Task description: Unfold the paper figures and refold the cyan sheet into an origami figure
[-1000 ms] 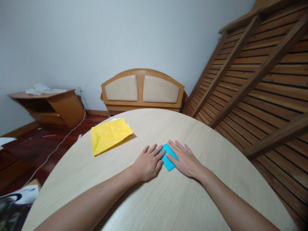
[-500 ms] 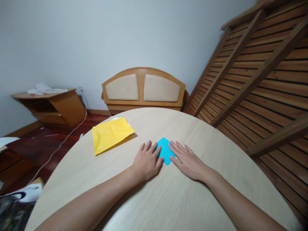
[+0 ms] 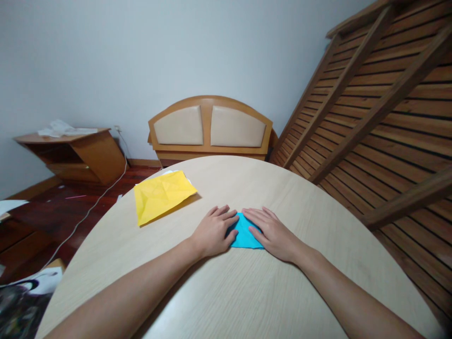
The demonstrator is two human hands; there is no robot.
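Blue paper (image 3: 243, 235) turned; both hands' fingers (image 3: 226, 217) flat, spread, pressing its sides.

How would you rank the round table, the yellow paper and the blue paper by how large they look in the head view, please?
1. round table, by far the largest.
2. yellow paper.
3. blue paper, smallest, though both hands cover its sides, so part of it is hidden.

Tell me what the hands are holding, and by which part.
Nothing is gripped. Both hands, left and right, press flat on the blue paper, fingers over its left and right sides, pinning it to the table.
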